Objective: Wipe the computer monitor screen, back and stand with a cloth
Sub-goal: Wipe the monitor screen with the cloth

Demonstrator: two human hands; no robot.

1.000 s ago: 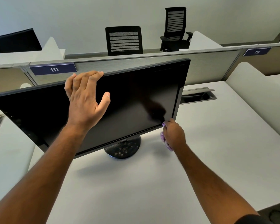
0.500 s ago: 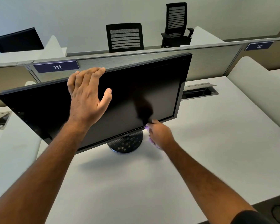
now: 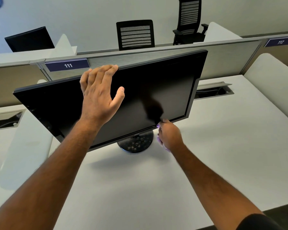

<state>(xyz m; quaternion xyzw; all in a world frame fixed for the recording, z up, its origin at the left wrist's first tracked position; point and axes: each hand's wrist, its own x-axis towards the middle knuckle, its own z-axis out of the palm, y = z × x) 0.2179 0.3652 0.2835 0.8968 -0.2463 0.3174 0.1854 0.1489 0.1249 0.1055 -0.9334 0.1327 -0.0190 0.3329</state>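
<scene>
Atop the monitor [image 3: 156,90], left hand [image 3: 98,98], fingers [image 3: 105,70] draped over.

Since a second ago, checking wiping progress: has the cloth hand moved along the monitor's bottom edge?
Yes. The right hand slid left from the monitor's lower right corner toward the stand.

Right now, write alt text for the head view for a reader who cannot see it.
A person's right hand holds a purple cloth at the bottom edge of a dark monitor, while the left hand rests its fingers over the top edge. The monitor stands on a round black base on a white desk.
</scene>
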